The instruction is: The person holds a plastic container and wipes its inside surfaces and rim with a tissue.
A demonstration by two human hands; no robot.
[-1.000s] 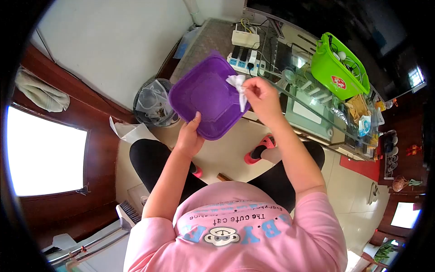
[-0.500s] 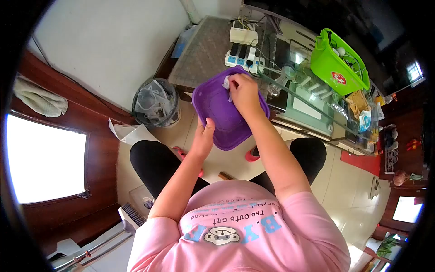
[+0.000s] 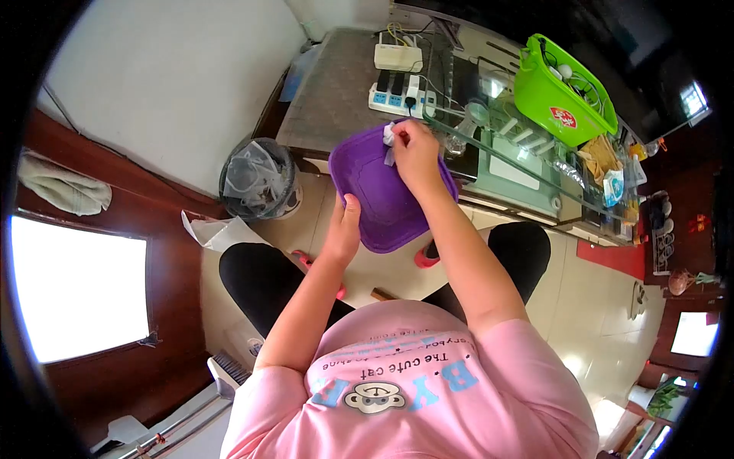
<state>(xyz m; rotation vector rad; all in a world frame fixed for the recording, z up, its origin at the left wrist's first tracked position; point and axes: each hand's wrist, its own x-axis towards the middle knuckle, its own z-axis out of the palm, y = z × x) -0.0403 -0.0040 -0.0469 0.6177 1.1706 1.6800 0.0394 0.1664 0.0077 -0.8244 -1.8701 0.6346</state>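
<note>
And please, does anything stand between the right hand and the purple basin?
Only the white tissue, pinched in the right hand at the far side of the purple basin; nothing else visible blocks it.

The person's left forearm (image 3: 306, 302) and right forearm (image 3: 462, 249) reach forward, slanting toward each other; the left hand (image 3: 344, 236) has its thumb (image 3: 351, 211) raised, its remaining grip hidden, while the right hand (image 3: 418, 157), farther out, pinches with curled fingers (image 3: 403, 136)

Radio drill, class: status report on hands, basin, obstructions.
Left hand gripping purple basin. Right hand pinching white wad at basin's far edge. No visible obstruction.
</note>
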